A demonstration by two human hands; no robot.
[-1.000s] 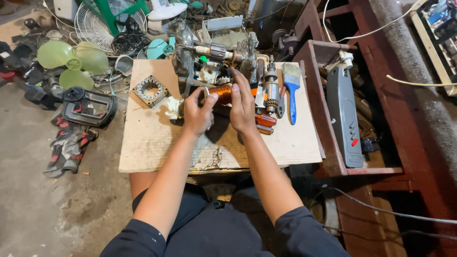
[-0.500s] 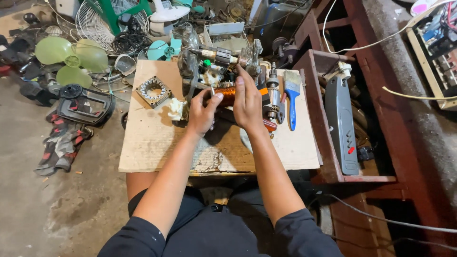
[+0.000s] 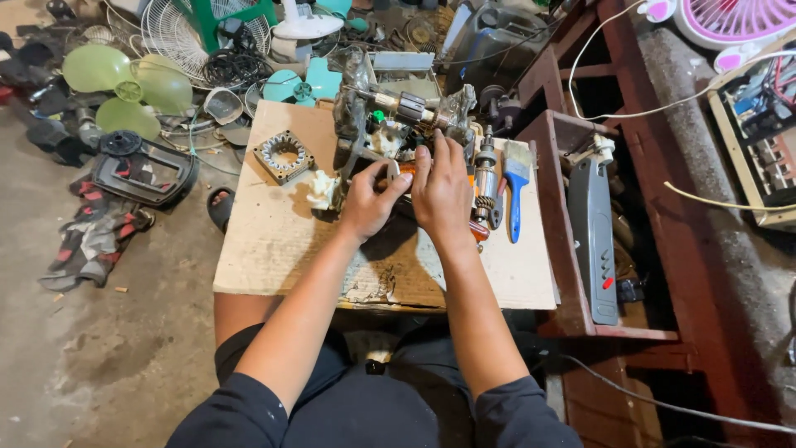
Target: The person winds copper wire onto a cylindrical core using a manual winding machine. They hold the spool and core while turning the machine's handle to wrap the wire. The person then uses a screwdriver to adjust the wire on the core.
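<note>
1. On the cardboard sheet (image 3: 282,249) across my lap lies everything I work on; I use it as the landmark. It keeps small parts off the gritty floor (image 3: 99,357).
2. Right of the cardboard stands a dark wooden shelf (image 3: 564,207) with a long grey tool housing (image 3: 595,232) lying along it, close enough to crowd my right elbow.
3. Beyond the cardboard's far edge is a heap of fan parts: green fan blades (image 3: 124,83), a wire fan guard (image 3: 178,33) and tangled cable. It leaves little room to push anything further away.
4. At the far middle of the cardboard sits the orange power tool body (image 3: 406,172), mostly covered by my hands, so I cannot tell its exact shape.
5. My right hand (image 3: 444,191) lies over the top of it, fingers curled and pressing down, I judge to steady it.
6. My left hand (image 3: 369,203) is closed around its left end, thumb up; what the fingertips pinch is hidden.
7. Just right of my hands an armature (image 3: 485,178) stands upright beside a blue brush (image 3: 516,187).
8. On the cardboard's far left rests a square stator ring (image 3: 283,155), with a crumpled white scrap (image 3: 322,189) near it, both apart from my hands.
</note>
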